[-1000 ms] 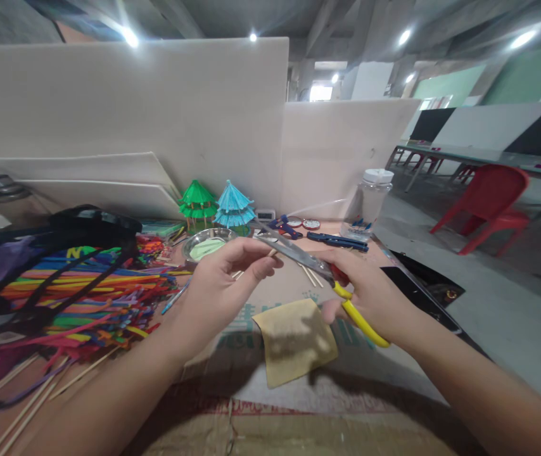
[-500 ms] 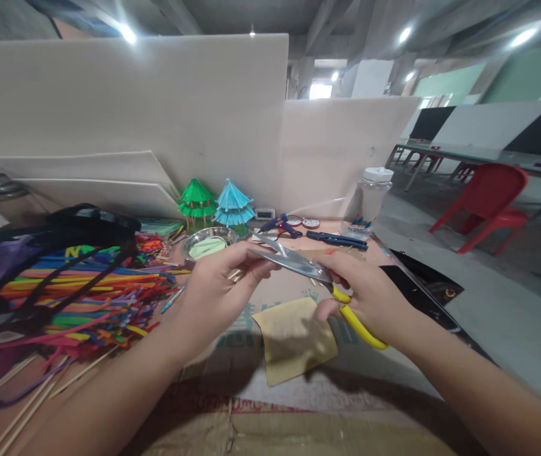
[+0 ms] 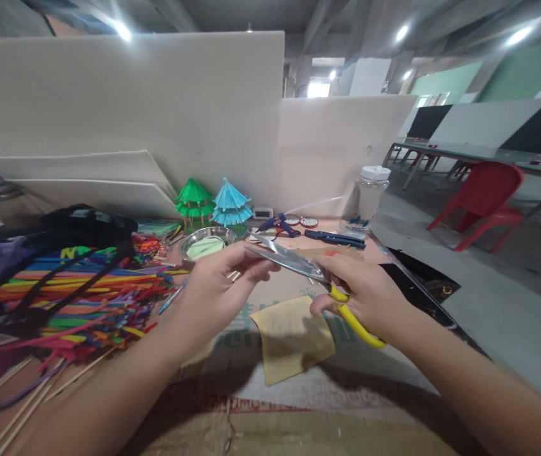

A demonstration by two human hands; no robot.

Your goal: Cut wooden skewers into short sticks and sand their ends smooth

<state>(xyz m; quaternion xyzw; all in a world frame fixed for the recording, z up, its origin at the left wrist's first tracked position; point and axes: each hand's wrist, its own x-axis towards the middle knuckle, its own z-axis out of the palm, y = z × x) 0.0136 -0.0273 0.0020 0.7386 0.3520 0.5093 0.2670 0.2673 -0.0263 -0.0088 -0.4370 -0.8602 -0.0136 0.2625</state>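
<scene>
Yellow-handled scissors [image 3: 294, 261] are held in my right hand [image 3: 363, 288], their blades parted and pointing left. The blade tips reach the fingers of my left hand [image 3: 225, 278]. That hand is closed in a pinch, with short pale wooden stick ends [image 3: 235, 275] showing between the fingers; the rest of them is hidden. Below the hands, a square of tan paper [image 3: 293, 339] lies on the printed cardboard [image 3: 232, 380].
Colourful pipe cleaners [image 3: 85, 278] and a black bag [image 3: 85, 221] lie at left. Behind are a metal bowl [image 3: 182, 248], green [image 3: 194, 197] and blue paper-roofed models [image 3: 230, 199], a glue gun [image 3: 277, 223], a dark stapler-like tool [image 3: 334, 239] and a clear bottle [image 3: 360, 199].
The view has shifted very slightly. Both hands and the scissors hold nearly the same pose, with the blades still parted.
</scene>
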